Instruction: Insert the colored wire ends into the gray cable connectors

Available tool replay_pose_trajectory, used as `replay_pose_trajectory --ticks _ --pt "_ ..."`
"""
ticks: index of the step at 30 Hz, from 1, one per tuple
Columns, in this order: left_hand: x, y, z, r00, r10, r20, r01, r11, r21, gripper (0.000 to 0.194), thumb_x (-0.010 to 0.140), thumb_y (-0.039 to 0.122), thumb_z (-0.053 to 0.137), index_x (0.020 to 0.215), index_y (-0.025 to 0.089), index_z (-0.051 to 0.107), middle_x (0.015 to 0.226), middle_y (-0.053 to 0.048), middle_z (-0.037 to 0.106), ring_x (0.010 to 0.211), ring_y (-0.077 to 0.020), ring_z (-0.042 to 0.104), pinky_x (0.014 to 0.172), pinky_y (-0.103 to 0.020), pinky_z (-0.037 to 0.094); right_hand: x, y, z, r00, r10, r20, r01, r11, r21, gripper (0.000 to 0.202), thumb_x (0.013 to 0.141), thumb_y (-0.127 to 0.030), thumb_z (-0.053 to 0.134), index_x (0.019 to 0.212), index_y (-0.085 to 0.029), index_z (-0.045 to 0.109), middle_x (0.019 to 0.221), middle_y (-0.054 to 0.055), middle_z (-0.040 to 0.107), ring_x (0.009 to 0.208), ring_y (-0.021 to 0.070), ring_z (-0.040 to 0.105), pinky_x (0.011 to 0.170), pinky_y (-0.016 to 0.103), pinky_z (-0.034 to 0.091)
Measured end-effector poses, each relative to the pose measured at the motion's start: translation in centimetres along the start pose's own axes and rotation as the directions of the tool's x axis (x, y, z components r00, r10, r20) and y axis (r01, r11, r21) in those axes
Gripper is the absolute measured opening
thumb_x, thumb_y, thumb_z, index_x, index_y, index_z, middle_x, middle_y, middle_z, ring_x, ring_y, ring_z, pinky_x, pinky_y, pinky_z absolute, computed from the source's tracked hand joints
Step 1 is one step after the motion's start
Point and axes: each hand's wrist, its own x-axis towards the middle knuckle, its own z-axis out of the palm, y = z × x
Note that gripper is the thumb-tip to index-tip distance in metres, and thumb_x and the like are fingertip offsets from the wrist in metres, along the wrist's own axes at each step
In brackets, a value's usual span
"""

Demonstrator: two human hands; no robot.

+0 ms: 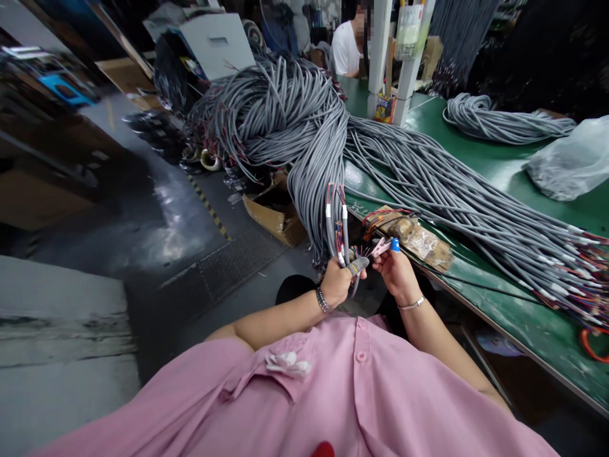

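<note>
My left hand, its thumb in a grey covering, is closed around the end of a grey cable. Thin coloured wires fan out of that end toward the right. Close beside them, my right hand pinches a small pink clip that looks like a clothespin. A blue cap sits at a fingertip of this hand. More cable ends with white bands and bare coloured wires stand just beyond my left hand.
A large heap of grey cables hangs over the edge of the green table. More cables lie across it. A taped wooden board sits at the near edge. An open cardboard box is on the floor. Across the table is a person.
</note>
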Motion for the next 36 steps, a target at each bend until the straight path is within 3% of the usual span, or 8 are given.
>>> replay_pose_trajectory --ticks 5,15,25,30,36 --pt "0.3 0.2 0.7 0.998 -0.047 -0.031 0.046 0.999 -0.024 0.034 0.07 0.04 0.073 0.056 0.014 0.057 0.048 0.0 0.057 0.039 -0.0061 0.044 0.041 -0.021 0.028 -0.1 -0.1 0.8 0.997 -0.041 -0.061 0.043 0.998 0.039 0.035 0.075 -0.053 0.07 0.073 -0.019 0.062 0.062 -0.003 0.058 0.055 0.0092 0.051 0.051 0.021 0.047" --pt "0.0 -0.2 0.9 0.999 -0.046 -0.016 0.046 0.999 0.025 0.035 0.071 0.041 0.072 0.055 0.014 0.058 0.048 0.0 0.056 0.04 -0.006 0.043 0.042 -0.022 0.027 0.8 1.0 0.6 0.996 -0.018 -0.083 0.03 0.989 0.147 0.03 0.075 -0.049 0.071 0.081 -0.021 0.065 0.073 -0.002 0.066 0.063 0.0105 0.058 0.058 0.022 0.048" --pt "-0.4 -0.9 -0.8 0.999 -0.034 0.012 0.033 0.999 0.031 0.037 0.072 0.042 0.072 0.055 0.013 0.057 0.05 -0.001 0.058 0.042 -0.0066 0.044 0.044 -0.022 0.028 -0.3 1.1 -1.2 0.999 0.045 -0.001 -0.044 0.988 0.15 0.045 0.078 -0.067 0.054 0.089 -0.025 0.064 0.085 0.001 0.068 0.071 0.0143 0.062 0.062 0.026 0.051" --pt "-0.1 -1.7 -1.8 0.987 -0.105 0.118 0.1 0.994 0.049 0.031 0.068 0.041 0.076 0.071 0.011 0.067 0.06 -0.004 0.065 0.047 -0.0075 0.048 0.045 -0.022 0.029 -1.1 1.0 -2.2 0.997 0.072 -0.026 -0.069 0.994 0.09 0.038 0.077 -0.06 0.062 0.086 -0.023 0.065 0.085 0.003 0.068 0.067 0.0133 0.06 0.06 0.025 0.051" --pt "0.1 -1.6 -2.8 0.95 -0.095 0.299 0.115 0.992 -0.051 0.039 0.063 0.029 0.081 0.096 0.012 0.07 0.09 -0.01 0.07 0.074 -0.0136 0.061 0.059 -0.021 0.041 -2.8 0.8 -2.2 0.999 -0.05 -0.019 0.048 0.994 -0.102 0.022 0.079 -0.042 0.067 0.086 -0.021 0.066 0.081 0.0 0.065 0.062 0.0097 0.055 0.059 0.023 0.048"
